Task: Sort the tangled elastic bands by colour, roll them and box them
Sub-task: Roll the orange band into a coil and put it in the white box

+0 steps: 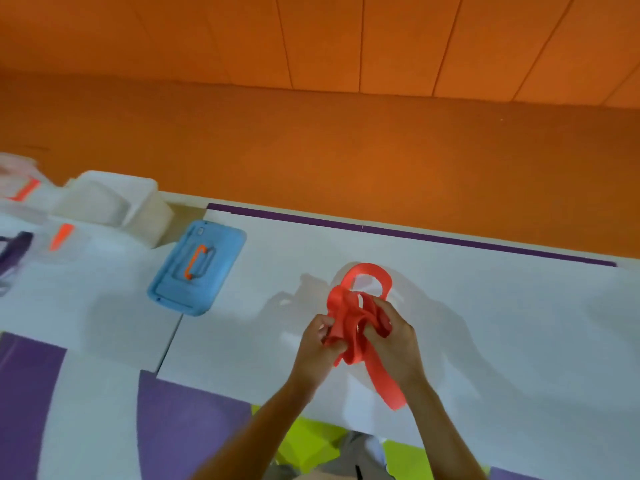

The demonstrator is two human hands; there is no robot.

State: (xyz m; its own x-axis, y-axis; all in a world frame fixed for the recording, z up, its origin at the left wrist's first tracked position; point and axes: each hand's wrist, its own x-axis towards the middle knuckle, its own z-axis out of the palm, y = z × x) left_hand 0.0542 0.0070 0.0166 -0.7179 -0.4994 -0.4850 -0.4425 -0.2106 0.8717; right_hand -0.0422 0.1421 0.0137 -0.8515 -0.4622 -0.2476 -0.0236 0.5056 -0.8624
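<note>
Red band (360, 317): bunched above the tabletop (485, 306), loop toward 12 o'clock, tail toward 5.
Left hand (320, 344): grip closed on the bundle at 9.
Right hand (396, 344): grip closed at 3.
Box (114, 206): far off at 10.
Risk: pulling apart could tighten the tangle.
</note>
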